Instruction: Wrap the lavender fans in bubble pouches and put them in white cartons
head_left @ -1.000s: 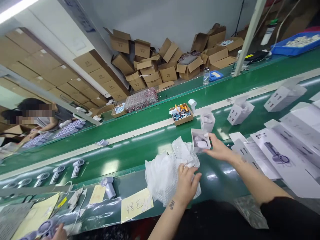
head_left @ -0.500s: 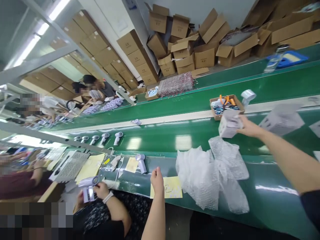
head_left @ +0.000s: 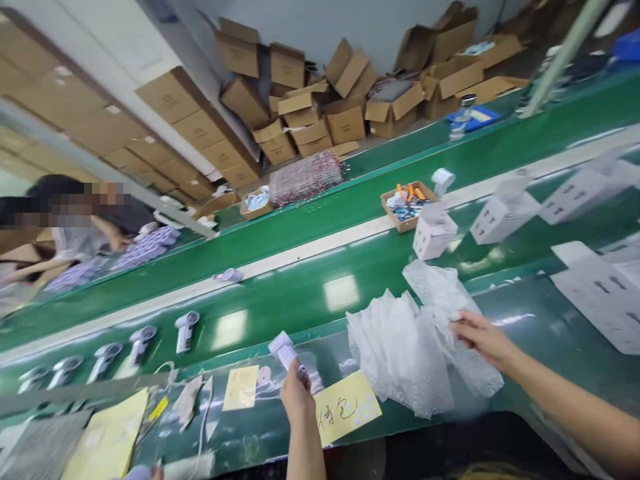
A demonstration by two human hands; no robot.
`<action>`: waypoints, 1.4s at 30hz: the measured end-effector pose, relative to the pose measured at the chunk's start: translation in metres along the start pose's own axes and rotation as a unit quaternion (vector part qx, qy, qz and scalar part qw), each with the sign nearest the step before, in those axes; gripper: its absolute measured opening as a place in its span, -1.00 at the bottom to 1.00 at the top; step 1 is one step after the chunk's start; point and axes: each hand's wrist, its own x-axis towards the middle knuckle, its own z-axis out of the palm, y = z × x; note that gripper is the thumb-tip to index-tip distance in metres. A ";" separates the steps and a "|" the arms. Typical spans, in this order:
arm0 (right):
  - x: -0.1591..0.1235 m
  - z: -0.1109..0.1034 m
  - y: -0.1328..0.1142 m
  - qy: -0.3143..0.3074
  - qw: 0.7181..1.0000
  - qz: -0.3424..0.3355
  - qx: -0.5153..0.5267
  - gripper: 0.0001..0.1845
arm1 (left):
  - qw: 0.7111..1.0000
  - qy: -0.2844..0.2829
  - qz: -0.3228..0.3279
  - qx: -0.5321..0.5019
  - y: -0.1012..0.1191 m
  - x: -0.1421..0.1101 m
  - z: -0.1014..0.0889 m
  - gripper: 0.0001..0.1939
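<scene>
My left hand (head_left: 299,395) is closed around the handle of a small lilac handheld fan (head_left: 284,348), shaped like a hair dryer. It holds the fan above the near edge of the green work surface, beside a yellow sheet with handwriting (head_left: 345,408). On the right, my right hand (head_left: 477,335) pinches the edge of a clear bubble wrap bag (head_left: 483,370). That bag is part of a loose pile of bubble wrap bags (head_left: 395,353) lying between my hands. Behind the pile a white box (head_left: 434,233) stands upright on the belt.
More white boxes (head_left: 503,212) stand to the right, with flat white cartons (head_left: 600,293) nearer. A tray of small parts (head_left: 404,207) sits beyond. Several fans (head_left: 186,331) line the belt at left. Across the line, a person (head_left: 83,227) works near lilac parts (head_left: 145,248).
My right hand has let go of the white box, now standing on the belt, and come to the bubble wrap. My left hand has picked up the fan from the near surface. The view has shifted right.
</scene>
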 end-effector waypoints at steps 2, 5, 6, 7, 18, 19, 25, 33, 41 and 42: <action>-0.013 0.024 0.010 -0.059 0.987 0.081 0.128 -0.69 | 0.987 -0.092 -0.053 -0.125 0.010 -0.052 0.037 -0.67; -0.013 0.038 0.005 -0.151 0.944 0.127 0.265 -0.66 | 0.943 -0.268 -0.090 -0.174 0.015 -0.146 0.095 -0.59; -0.011 0.035 0.001 -0.161 0.936 0.124 0.286 -0.66 | 0.925 -0.334 -0.099 -0.152 0.015 -0.174 0.113 -0.58; -0.007 0.027 -0.004 -0.154 0.935 0.120 0.296 -0.68 | 0.901 -0.407 -0.095 -0.119 0.014 -0.197 0.131 -0.56; -0.005 -0.176 -0.009 0.033 0.969 0.101 0.221 -0.73 | 0.602 -0.305 0.523 0.520 0.027 -0.232 0.291 -0.83; -0.008 -0.184 -0.009 0.001 0.972 0.100 0.214 -0.68 | 0.594 -0.307 0.521 0.531 0.025 -0.233 0.296 -0.84; -0.015 -0.195 -0.005 -0.118 0.961 0.091 0.234 -0.48 | 0.610 -0.299 0.502 0.535 0.016 -0.245 0.310 -0.77; -0.025 -0.191 -0.006 -0.238 0.933 0.107 0.249 -0.17 | 0.660 -0.366 0.485 0.441 0.036 -0.263 0.294 -0.69; -0.031 -0.165 -0.009 -0.294 0.912 0.092 0.271 -0.23 | 0.737 -0.563 0.310 0.210 0.045 -0.276 0.264 -0.87; -0.034 -0.165 -0.009 -0.291 0.916 0.094 0.261 -0.31 | 0.744 -0.571 0.290 0.191 0.043 -0.276 0.261 -0.88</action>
